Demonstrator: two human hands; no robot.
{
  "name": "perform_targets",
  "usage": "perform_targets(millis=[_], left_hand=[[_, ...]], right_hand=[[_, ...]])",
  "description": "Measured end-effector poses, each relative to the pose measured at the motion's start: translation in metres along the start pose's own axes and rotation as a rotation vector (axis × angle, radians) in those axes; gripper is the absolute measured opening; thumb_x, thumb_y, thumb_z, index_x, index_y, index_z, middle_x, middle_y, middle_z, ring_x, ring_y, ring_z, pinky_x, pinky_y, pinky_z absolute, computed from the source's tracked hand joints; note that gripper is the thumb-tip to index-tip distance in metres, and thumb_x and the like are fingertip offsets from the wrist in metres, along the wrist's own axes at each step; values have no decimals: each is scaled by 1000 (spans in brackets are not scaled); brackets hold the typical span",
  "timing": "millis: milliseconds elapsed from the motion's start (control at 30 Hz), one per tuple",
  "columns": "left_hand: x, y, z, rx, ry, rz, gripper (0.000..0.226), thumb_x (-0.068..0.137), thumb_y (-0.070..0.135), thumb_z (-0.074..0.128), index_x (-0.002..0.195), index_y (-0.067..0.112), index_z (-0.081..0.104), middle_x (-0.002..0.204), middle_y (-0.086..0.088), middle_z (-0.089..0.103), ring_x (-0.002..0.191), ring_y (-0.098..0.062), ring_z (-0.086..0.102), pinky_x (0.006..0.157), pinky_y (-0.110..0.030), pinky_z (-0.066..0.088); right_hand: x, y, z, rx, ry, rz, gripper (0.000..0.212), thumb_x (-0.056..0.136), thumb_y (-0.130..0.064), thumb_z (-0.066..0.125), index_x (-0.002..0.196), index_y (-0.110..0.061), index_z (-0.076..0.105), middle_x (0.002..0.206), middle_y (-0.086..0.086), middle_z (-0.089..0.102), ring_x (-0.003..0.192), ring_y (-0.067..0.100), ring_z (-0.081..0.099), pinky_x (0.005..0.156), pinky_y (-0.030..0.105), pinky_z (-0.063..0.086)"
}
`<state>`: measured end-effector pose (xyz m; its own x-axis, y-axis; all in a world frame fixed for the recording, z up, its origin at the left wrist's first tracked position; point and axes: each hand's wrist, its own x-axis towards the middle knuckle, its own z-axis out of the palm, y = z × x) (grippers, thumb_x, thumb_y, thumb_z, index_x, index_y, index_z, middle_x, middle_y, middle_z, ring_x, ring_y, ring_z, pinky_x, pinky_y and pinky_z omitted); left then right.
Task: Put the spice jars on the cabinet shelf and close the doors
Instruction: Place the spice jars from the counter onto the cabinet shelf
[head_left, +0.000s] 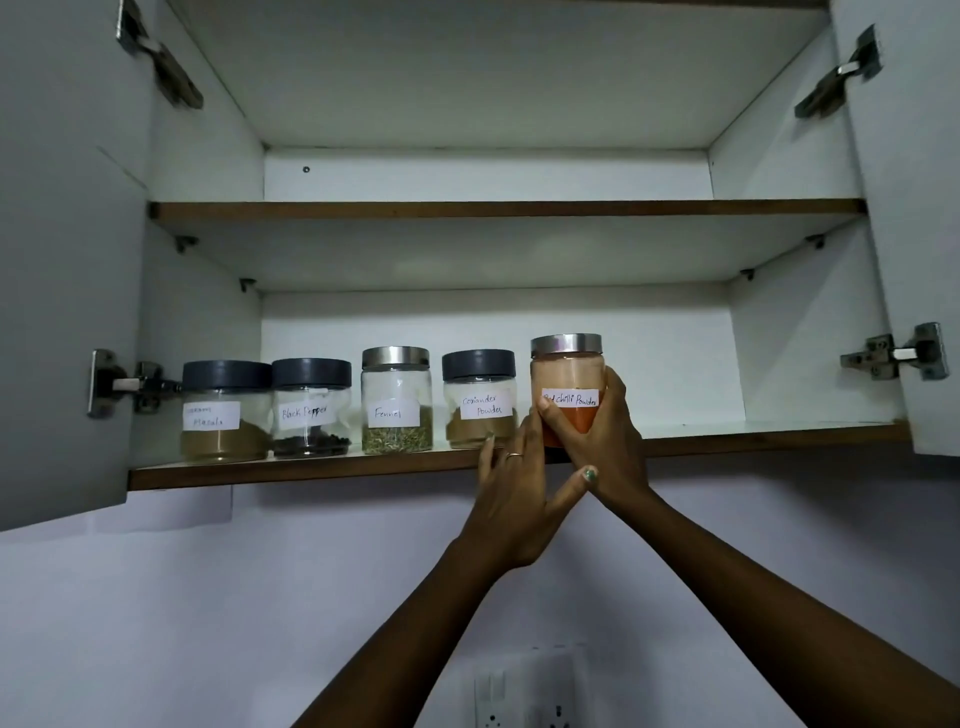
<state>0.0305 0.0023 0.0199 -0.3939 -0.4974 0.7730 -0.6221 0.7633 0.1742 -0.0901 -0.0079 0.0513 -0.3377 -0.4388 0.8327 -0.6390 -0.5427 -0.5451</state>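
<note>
Right hand (605, 441) is gripping the chilli jar (567, 387) at the shelf (311, 470) edge, left hand (514, 499) is resting flat-fingered against it; four jars (397, 400) are sitting left of the hands, two doors (62, 260) hanging open.

The lower shelf (311, 470) carries five labelled jars (397, 400) (brown front edge).

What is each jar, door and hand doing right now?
Red chilli powder jar: lidded, held at shelf edge.
Coriander powder jar: lidded, standing on shelf.
Fennel jar: lidded, standing.
Black pepper jar: lidded, standing.
Masala jar: lidded, standing.
Left door: open.
Right door: open.
Right hand: gripping chilli jar.
Left hand: touching chilli jar.
</note>
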Motion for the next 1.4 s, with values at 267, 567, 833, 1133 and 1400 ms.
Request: perform_targets(millis=[267, 567, 833, 1133, 1400], left_hand=[[6, -10, 16, 248, 85, 1, 81, 89, 68, 29, 151, 20, 12, 156, 1, 25, 141, -17, 22, 111, -41, 16], [4, -15, 32, 379, 188, 27, 80, 89, 67, 27, 150, 15, 22, 152, -2, 31, 139, -19, 26, 105, -38, 24], [2, -13, 31, 382, 162, 14, 80, 90, 67, 27, 150, 15, 20, 153, -2, 30, 140, -19, 23, 106, -38, 23], [-35, -13, 32, 378, 49, -28, 93, 83, 75, 19, 152, 17, 0, 161, -1, -5, 148, -22, -3, 111, -62, 14], [-209, -60, 107, 379, -317, -255, 85, 87, 70, 27, 151, 28, -8, 160, 3, -15, 148, -25, -11, 112, -65, 2]], right_hand=[[9, 21, 7, -232, 2, 20, 84, 78, -65, 54, 139, -16, 23, 127, 9, 55, 107, 32, 59, 97, 44, 44], [10, 33, 12, -352, 31, -80, 88, 81, -69, 42, 143, -12, 18, 124, 9, 59, 107, 28, 61, 103, 44, 34], [11, 38, 12, -374, -15, -93, 91, 83, -68, 39, 146, -10, 10, 130, 12, 55, 115, 29, 56, 105, 45, 29], [-30, 49, -16, -380, -55, -323, 88, 90, -45, 54, 149, -4, 4, 158, 17, 1, 147, 27, 4, 117, 41, 5], [-238, 120, -19, -450, -423, -243, 85, 75, -6, 61, 147, 0, 17, 156, 20, 13, 145, 32, 14, 118, 43, 15]])
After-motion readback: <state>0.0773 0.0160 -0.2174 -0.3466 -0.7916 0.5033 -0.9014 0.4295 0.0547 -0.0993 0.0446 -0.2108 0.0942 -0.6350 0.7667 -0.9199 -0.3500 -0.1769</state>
